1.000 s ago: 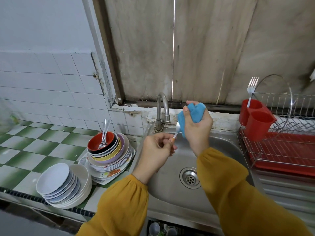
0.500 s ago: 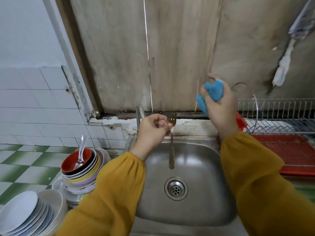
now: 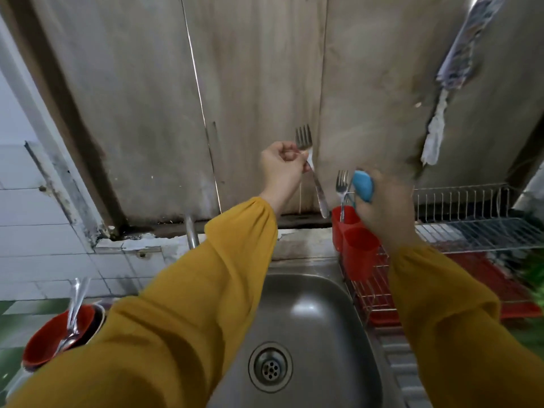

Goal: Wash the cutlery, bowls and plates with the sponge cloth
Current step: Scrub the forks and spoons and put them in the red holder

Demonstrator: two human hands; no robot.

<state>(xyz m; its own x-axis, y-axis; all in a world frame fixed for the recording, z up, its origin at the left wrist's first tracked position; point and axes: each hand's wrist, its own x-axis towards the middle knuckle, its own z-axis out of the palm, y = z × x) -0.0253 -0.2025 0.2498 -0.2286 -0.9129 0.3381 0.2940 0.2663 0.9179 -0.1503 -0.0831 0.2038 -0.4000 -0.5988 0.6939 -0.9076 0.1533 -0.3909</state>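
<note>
Right hand (image 3: 385, 201) is smeared with motion blur, so I can't tell how it grips the blue sponge cloth (image 3: 363, 185). Left hand (image 3: 279, 169) covers the neck of the held fork (image 3: 319, 192). Tap (image 3: 191, 234) is nearly all behind the left sleeve (image 3: 206, 290). Same goes for the left side of the sink (image 3: 309, 304), and its front runs off the bottom edge. Red bowl (image 3: 50, 340) is half covered by that sleeve, and the cutlery (image 3: 77, 295) in it is too blurry to name. Dish rack (image 3: 471, 228) is cut by the right edge, next to a green blur (image 3: 532, 278) I can't identify. The other fork (image 3: 341, 184) has its handle sunk in the red cutlery holder (image 3: 359, 254).
</note>
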